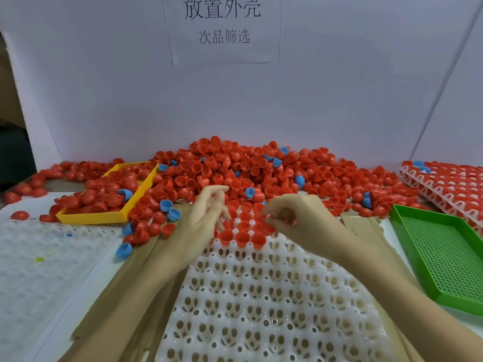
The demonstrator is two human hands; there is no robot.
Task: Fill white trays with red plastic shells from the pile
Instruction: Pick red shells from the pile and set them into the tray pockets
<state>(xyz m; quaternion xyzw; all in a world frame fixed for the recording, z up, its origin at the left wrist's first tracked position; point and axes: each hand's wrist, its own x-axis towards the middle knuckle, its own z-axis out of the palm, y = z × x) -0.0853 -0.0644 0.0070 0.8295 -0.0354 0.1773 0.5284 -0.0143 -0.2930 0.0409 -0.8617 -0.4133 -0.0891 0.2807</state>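
Observation:
A big pile of red plastic shells point(235, 171), with a few blue ones mixed in, lies against the back wall. In front of me a white tray point(261, 296) has several red shells point(243, 235) seated in its far rows; its near pockets are bare. My left hand point(206, 223) hovers over the tray's far left corner with its fingers loose and blurred, holding nothing I can see. Over the far right rows, my right hand point(300, 218) has its fingers curled and pinches a red shell point(270, 227) at the filled rows.
A yellow tray point(91, 218) with red shells sits at the left. An empty white tray point(39, 270) lies near left. A green perforated tray point(444, 259) stands at the right, and behind it are stacked white trays point(444, 186) full of red shells. Cardboard lies under the centre tray.

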